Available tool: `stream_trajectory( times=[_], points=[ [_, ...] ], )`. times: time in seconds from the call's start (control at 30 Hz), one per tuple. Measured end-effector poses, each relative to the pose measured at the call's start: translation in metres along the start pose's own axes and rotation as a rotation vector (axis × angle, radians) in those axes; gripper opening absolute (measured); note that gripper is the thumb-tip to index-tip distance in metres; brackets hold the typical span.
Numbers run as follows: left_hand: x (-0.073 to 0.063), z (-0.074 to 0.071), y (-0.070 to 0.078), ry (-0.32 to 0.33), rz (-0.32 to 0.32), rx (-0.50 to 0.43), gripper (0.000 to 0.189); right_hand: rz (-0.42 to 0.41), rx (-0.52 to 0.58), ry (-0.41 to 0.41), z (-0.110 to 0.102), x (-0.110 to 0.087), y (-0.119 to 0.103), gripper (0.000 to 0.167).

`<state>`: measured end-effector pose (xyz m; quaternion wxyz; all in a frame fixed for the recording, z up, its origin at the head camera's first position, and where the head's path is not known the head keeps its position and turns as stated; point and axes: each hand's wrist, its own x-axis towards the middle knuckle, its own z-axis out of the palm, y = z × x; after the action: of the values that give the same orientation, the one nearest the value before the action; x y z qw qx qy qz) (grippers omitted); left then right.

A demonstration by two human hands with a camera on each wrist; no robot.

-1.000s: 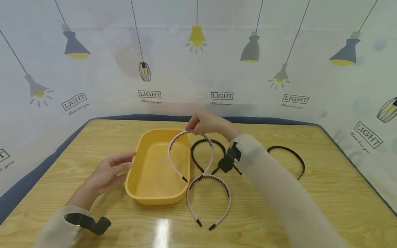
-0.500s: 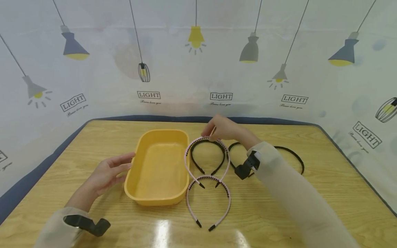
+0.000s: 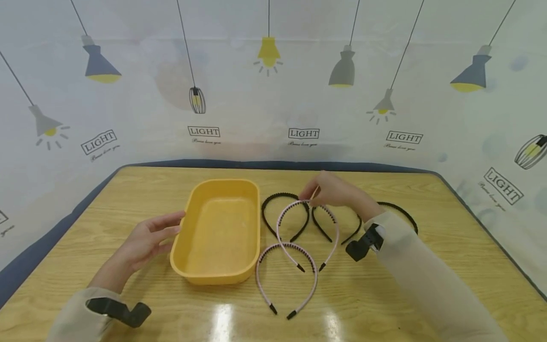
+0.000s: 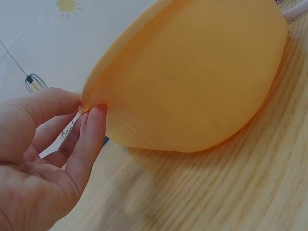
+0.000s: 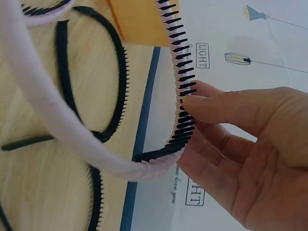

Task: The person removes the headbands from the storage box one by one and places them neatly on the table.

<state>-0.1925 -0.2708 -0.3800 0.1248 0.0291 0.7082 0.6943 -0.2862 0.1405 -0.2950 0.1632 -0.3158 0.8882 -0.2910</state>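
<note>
My right hand (image 3: 329,190) pinches a pale pink headband (image 3: 279,221) at the top of its arch, the ends hanging down. Black teeth line the band's inner side in the right wrist view, where thumb and fingertips meet on it. My left hand (image 3: 143,240) touches the left side of a yellow plastic tray (image 3: 259,228) with loosely extended fingers. In the left wrist view, its fingertips are at the rim (image 4: 85,96) and outer wall. A second pink headband (image 3: 258,278) lies in front of the held one, which overlaps it in the head view.
Black headbands lie on the wooden table (image 3: 107,204): one (image 3: 264,209) beside the tray, another (image 3: 316,223) below my right hand, and a third (image 3: 403,211) partly hidden behind the right sleeve. A white printed backdrop (image 3: 239,95) rises behind the table's far edge.
My right hand has carried the pink headband rightward and toward me, from over the tray's right rim to above the black headbands. The left hand stays at the tray.
</note>
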Motion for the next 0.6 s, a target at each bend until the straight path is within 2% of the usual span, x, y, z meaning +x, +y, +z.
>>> stream_trajectory(
  times=[0.23, 0.37, 0.6],
  points=[
    [0.000, 0.000, 0.000, 0.007, -0.006, 0.016, 0.053, -0.017, 0.022, -0.005, 0.006, -0.013, 0.020, 0.025],
    [0.000, -0.001, -0.001, 0.006, -0.004, 0.010, 0.051, 0.011, 0.016, -0.015, 0.008, -0.020, 0.025, 0.025],
    [0.000, -0.001, -0.001, 0.004, -0.004, 0.004, 0.052, 0.002, -0.008, -0.023, 0.011, -0.033, 0.036, 0.021]
  ],
)
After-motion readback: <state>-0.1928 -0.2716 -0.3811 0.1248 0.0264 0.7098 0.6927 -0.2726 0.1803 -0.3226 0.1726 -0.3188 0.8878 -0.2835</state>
